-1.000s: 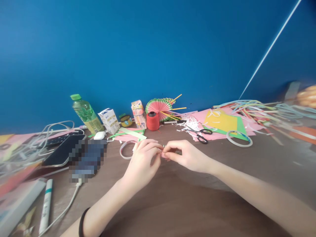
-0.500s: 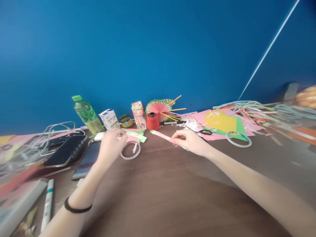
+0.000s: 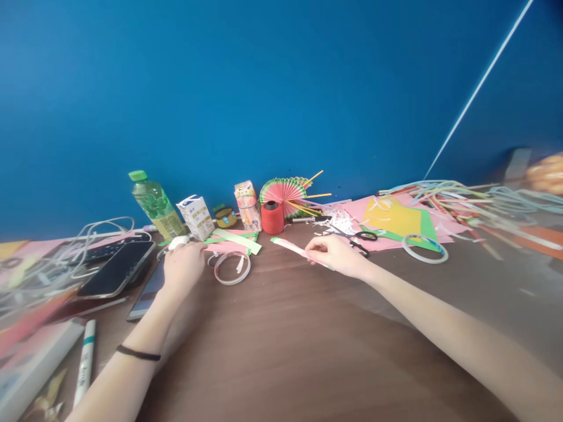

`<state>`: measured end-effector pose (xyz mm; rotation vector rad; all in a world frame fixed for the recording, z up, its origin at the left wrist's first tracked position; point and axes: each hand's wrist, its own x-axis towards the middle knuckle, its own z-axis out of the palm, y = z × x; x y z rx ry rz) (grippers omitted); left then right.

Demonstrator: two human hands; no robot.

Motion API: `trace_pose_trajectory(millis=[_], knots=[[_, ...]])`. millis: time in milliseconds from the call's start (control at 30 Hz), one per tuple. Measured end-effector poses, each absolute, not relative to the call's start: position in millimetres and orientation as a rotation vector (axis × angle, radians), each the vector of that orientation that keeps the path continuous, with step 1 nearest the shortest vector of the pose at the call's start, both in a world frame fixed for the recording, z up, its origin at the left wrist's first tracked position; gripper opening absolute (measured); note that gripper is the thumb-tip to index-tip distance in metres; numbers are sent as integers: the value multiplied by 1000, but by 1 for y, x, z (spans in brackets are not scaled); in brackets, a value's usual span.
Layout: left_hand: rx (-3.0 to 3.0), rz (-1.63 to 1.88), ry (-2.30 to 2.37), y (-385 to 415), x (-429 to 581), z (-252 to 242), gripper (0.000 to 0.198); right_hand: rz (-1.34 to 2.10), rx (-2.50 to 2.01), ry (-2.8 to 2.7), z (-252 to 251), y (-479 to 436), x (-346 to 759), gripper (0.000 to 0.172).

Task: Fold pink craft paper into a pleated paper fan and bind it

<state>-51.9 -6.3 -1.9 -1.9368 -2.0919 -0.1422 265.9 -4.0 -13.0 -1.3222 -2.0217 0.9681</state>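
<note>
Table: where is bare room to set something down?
Bare: the table between left forearm and right forearm, nearer than the middle tape roll; also between right forearm and right tape roll. Crowded: along the wall, around the phones.

The place is a paper-craft spot at a table (image 3: 281, 340) against a blue wall (image 3: 281, 88). Scissors (image 3: 366, 235), coloured sheets (image 3: 389, 218), white scraps (image 3: 341, 223), a tape roll (image 3: 232, 282) and a red thread spool (image 3: 272, 220) show it, as does the pink-and-green strip (image 3: 290, 245) in the fingers (image 3: 313, 244) of the right hand (image 3: 338, 254). Whether it belongs to a home, office or classroom cannot be told.
</note>
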Motion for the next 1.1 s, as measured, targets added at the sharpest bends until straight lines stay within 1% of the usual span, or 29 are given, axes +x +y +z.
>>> trace_pose_trajectory(millis=[133, 200, 267, 367, 500, 633, 733, 800, 867, 967, 1033, 1100], knots=[[-2080, -459, -2048, -9, -32, 7, 36, 964, -1301, -2101, -10, -10, 263, 19], [-2254, -623, -1948, -15, -14, 11, 34, 979, -1260, -2150, -9, -14, 261, 19], [-2451, -686, -1804, -23, 5, 11, 33, 1015, -1212, -2204, -9, -18, 257, 18], [-2815, -587, -1592, -34, 25, 6, 33, 1040, -1153, -2276, -10, -22, 253, 17], [-3031, -454, -1555, -39, 31, -1, 27, 1034, -1107, -2332, -10, -23, 251, 17], [-3124, -375, -1651, -40, 28, 0, 22, 1016, -1066, -2404, -10, -22, 253, 18], [-3138, -404, -1696, -43, 29, 2, 20, 954, -948, -2479, -8, -23, 252, 18], [-3189, -480, -1751, -47, 32, 3, 30, 883, -866, -2527, -7, -25, 250, 19], [-3300, -474, -1845, -52, 37, 4, 42, 817, -802, -2574, -5, -29, 245, 19], [-3466, -311, -1995, -57, 42, 6, 34, 780, -719, -2619, -4, -35, 237, 20], [-3558, -299, -2096, -57, 42, 6, 34, 802, -711, -2601, -4, -38, 233, 19], [-3655, -330, -2270, -55, 40, 6, 30, 919, -750, -2523, -3, -38, 231, 16]])
